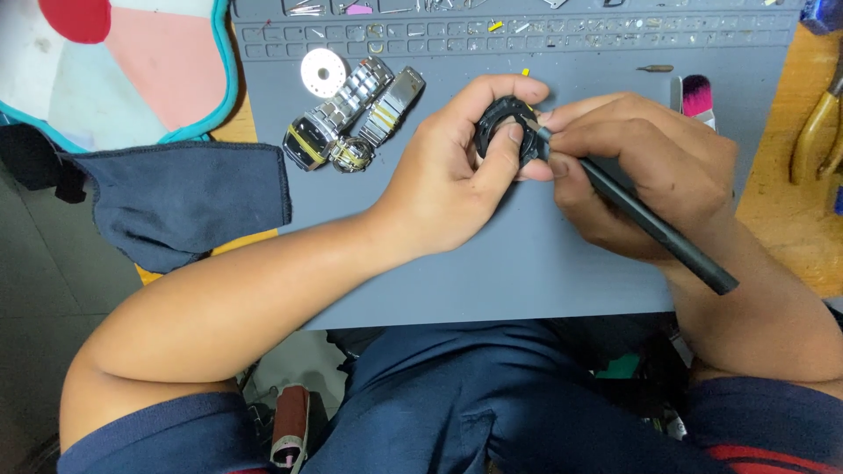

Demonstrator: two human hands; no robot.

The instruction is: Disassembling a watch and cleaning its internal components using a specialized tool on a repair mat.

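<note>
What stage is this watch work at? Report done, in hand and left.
Done: a steel watch with its bracelet apart and a round silver disc lie on the grey mat. In hand: left hand grips a black round watch case; right hand works a black tool at it. Left: cannot tell.

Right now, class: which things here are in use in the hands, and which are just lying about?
In use: black round watch case in left hand; black tool in right hand.

Lying about: metal watch, white disc, dark cloth, brush, pliers, grey mat.
</note>
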